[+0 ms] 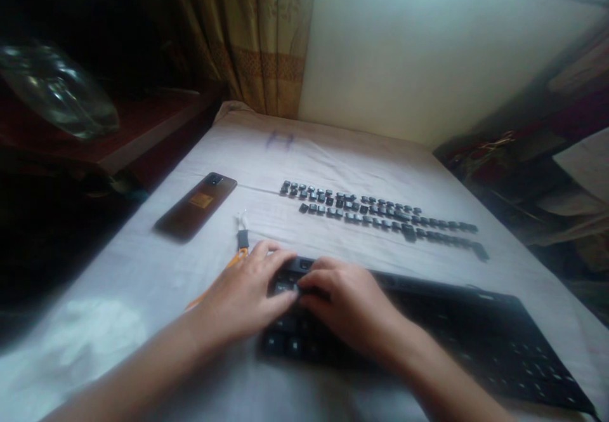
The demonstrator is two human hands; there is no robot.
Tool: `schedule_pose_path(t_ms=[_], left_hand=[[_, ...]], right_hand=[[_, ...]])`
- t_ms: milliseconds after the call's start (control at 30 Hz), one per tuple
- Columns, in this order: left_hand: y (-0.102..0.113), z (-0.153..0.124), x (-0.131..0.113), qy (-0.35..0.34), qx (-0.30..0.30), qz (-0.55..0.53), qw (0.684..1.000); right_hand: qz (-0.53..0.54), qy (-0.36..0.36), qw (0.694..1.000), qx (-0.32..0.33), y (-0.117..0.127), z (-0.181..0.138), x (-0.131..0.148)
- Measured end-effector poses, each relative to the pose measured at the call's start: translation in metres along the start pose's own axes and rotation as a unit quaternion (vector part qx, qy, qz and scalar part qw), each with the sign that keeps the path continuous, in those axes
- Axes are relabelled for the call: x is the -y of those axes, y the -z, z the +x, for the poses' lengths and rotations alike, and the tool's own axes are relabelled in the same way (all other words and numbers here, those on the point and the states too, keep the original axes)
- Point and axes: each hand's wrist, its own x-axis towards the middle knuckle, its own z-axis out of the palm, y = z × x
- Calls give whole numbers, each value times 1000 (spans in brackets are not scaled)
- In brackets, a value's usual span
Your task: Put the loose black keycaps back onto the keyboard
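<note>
A black keyboard [457, 320] lies across a white cloth, most of its keycaps off. Both my hands rest on its left end. My left hand [247, 292] lies over the corner with its fingers stretched toward a key. My right hand [345, 301] sits beside it, fingers curled down and pressed onto the keys next to the left fingertips. What the fingers pinch, if anything, is hidden. Several loose black keycaps [375, 212] lie in two rows on the cloth beyond the keyboard.
A dark phone [196, 206] lies face down to the left on the white cloth [143, 270]. A small orange-handled tool [238, 250] pokes out beside my left hand. A curtain [257, 35] and pale wall stand behind. Clutter lines the right edge.
</note>
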Motion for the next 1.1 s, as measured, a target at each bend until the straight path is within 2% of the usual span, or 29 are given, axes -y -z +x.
schedule_pose_path(t_ms=[200,367,567,700,833,1100], left_hand=[[-3,0,2,6,-8,-6,1000],[-3,0,2,19,0,-12,1000],[-1,2,0,21,15,-10,1000],[-4,1,0,16,2,-2,1000],[-8,1,0,19,-5,-2,1000],[-5,1,-1,18,2,-2,1000]], right_hand=[[46,21,997,-58,-12,-9,-7],[38,33,994,-99,-21,-12,-10],[14,38,994,-97,-17,-10,-6],[15,31,995,-89,-18,-9,-6],[28,23,995,-88,-21,-9,-8],[64,52,990,-111,-21,-10,-12]])
